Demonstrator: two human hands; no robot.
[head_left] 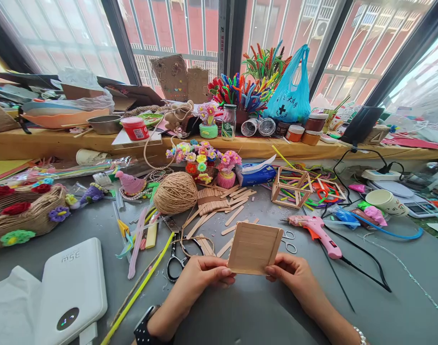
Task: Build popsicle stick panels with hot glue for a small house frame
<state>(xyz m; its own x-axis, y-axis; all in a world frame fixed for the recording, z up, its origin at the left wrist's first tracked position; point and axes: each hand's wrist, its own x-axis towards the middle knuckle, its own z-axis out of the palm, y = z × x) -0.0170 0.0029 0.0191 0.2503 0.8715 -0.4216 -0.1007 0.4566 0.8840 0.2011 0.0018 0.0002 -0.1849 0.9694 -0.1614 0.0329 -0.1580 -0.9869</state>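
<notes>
Both hands, left and right, pinching lower corners of craft-stick panel with fingertips. Judged light, stiff, brittle at joints; best gripped at edges.

Bright daylight thru windows at back, some glare up top. Soft shadows on table. Sharp center; wide-angle bends frame edges.

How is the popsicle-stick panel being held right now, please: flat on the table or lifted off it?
Lifted: the popsicle-stick panel is tilted up, pinched at its lower corners by left hand and right hand.
</notes>
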